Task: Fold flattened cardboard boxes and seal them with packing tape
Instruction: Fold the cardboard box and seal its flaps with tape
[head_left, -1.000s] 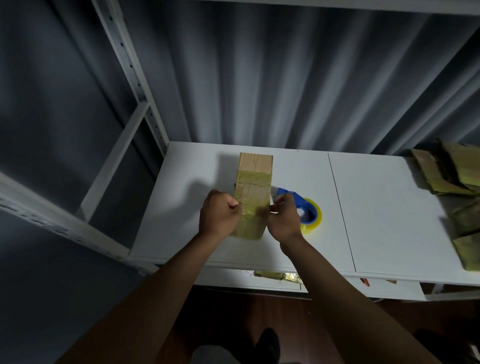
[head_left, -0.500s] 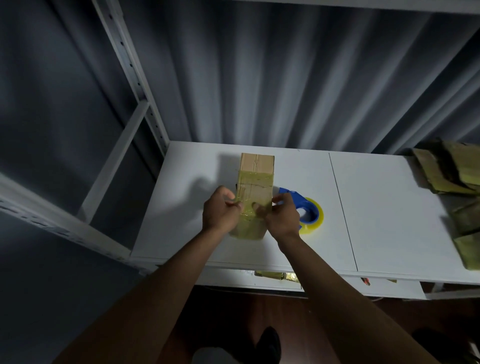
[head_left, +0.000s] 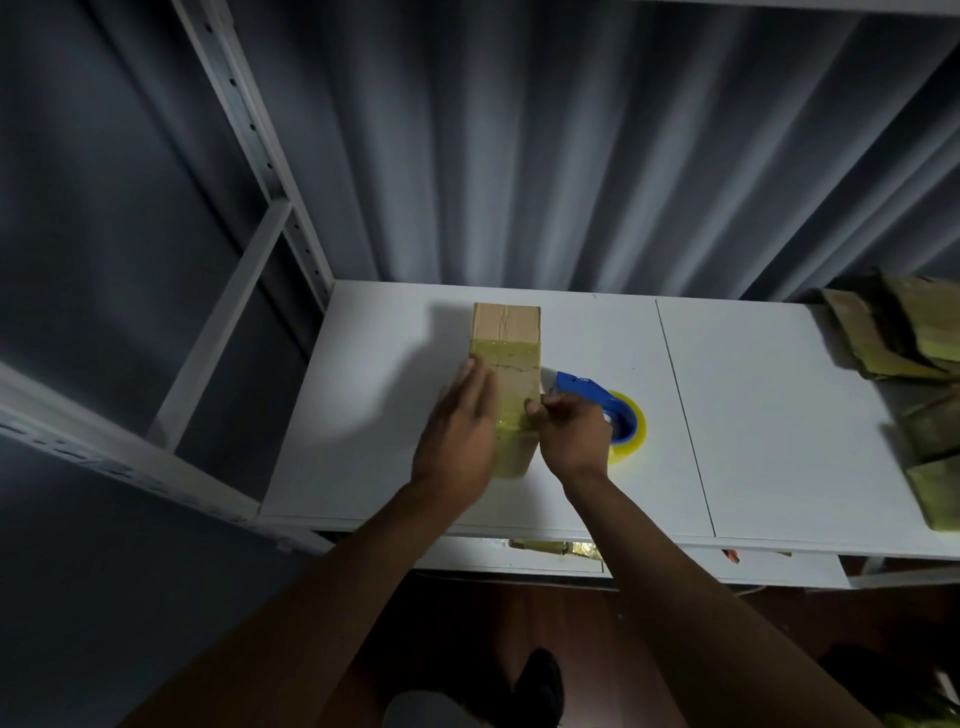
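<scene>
Your cardboard box (head_left: 506, 364) lies closed on the white shelf (head_left: 753, 415), toward its left end, with its long axis running from the front edge to the back edge. Yellowish packing tape (head_left: 505, 353) bands its top and covers its near end; the far end is bare brown cardboard. No writing on it can be read.

Your left hand (head_left: 460, 436) lies flat with straight fingers against the box's left side and top edge. Your right hand (head_left: 571, 434) has its fingers curled, pinching at the box's right edge over the tape.

Just right of the box, touching your right hand, sits the blue tape dispenser (head_left: 597, 397) with its yellow roll. Flattened taped cardboard pieces (head_left: 904, 338) pile at the shelf's right end.
</scene>
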